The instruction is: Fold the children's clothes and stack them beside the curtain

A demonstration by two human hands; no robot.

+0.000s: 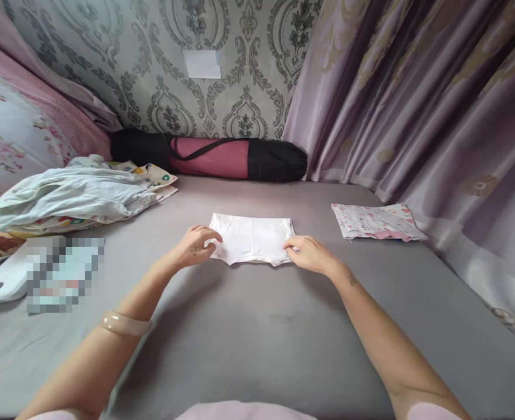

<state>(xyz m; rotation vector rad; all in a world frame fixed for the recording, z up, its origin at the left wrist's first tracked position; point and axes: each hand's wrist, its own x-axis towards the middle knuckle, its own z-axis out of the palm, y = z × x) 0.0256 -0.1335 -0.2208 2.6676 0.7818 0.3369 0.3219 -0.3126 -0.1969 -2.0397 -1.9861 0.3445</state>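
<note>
A small white garment [252, 238] lies folded into a rough rectangle on the grey bed sheet, its near edge slightly wavy. At its left edge, my left hand [198, 245] has curled fingers, with thumb and forefinger closing on the cloth. My right hand [309, 252] pinches the right edge near the front corner. Both hands rest low by the sheet. The fingertips are partly hidden against the fabric, and the exact kind of garment cannot be made out.
Right of the hands lies a folded pink-patterned cloth [375, 221]. At left are a heap of pale clothes [77, 195], a white board-like object with a hole [14, 271] and a blurred-out item [67, 274]. A black and pink rolled bag [213, 157] lies along the wall, with curtains [393, 99] on the right.
</note>
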